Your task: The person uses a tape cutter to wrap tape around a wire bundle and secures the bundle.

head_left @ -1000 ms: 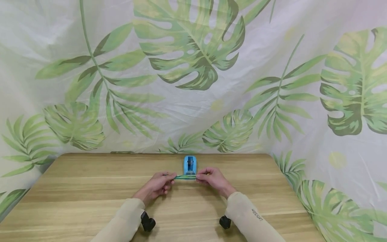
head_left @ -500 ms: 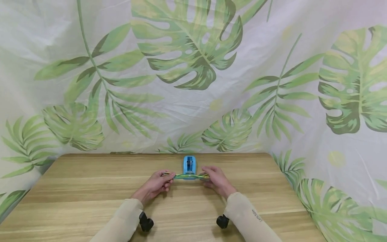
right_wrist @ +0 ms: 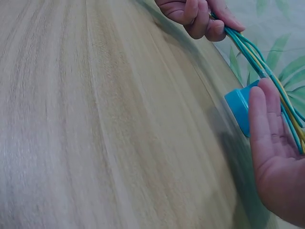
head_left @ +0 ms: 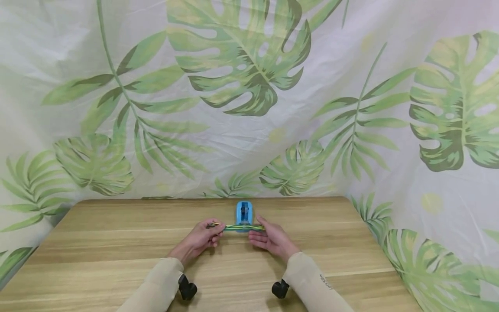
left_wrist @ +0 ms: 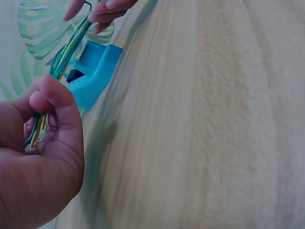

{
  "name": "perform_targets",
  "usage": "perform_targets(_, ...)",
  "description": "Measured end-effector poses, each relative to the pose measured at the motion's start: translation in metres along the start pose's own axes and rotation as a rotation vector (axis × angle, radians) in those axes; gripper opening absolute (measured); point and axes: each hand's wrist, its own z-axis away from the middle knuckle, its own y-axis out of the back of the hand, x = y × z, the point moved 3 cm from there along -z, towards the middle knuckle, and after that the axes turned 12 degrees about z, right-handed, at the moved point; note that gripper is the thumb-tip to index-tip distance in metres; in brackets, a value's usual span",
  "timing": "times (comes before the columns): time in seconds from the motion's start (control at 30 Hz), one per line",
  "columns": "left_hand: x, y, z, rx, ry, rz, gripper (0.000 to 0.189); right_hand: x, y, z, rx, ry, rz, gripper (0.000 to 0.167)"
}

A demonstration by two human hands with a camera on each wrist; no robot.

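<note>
A bundle of thin green and yellow wires [head_left: 235, 227] stretches level between both hands, just in front of a blue tape dispenser [head_left: 244, 210]. My left hand [head_left: 200, 238] pinches the bundle near its left end between thumb and curled forefinger, and short wire ends stick out behind the grip. At the other end, my right hand [head_left: 274, 240] holds its fingers straight under the wires with the thumb raised above. In the right wrist view, the wires [right_wrist: 259, 59] run behind the straight fingers [right_wrist: 259, 121] along the palm. A small band of clear tape appears around the bundle near those fingertips.
The dispenser's serrated cutter [left_wrist: 82, 50] faces the wires, close to them. Under everything lies a wood-grain table [head_left: 156, 242], with a leaf-patterned cloth [head_left: 163, 143] hanging behind its far edge. A black wrist camera [head_left: 187, 288] is strapped to the left sleeve, another [head_left: 280, 288] to the right.
My right hand has let go of its pinch on the wires, slid right, then come back left with its fingers extended beneath the bundle. The left hand keeps its pinch nearly in place.
</note>
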Motion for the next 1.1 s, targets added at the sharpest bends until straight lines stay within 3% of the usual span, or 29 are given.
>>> perform_targets(0.23, -0.0001, 0.0015, -0.0009, 0.020, -0.016, -0.021, 0.015, -0.0026, -0.0009, 0.0017, 0.036, -0.003, -0.001, 0.085)
perform_targets(0.33, 0.0001, 0.0016, -0.0015, 0.025, -0.021, -0.029, 0.016, -0.0035, -0.0022, 0.0029, 0.036, 0.006, 0.011, 0.076)
perform_targets(0.57, 0.0005, 0.0020, -0.0028, 0.054, -0.031, -0.058, 0.016, -0.0039, -0.0037, 0.0022, 0.021, 0.047, 0.057, 0.035)
perform_targets(1.1, 0.0056, -0.0004, 0.0007, 0.168, -0.034, -0.209, 0.018, -0.0026, 0.0005, -0.0013, -0.025, 0.074, 0.050, 0.030)
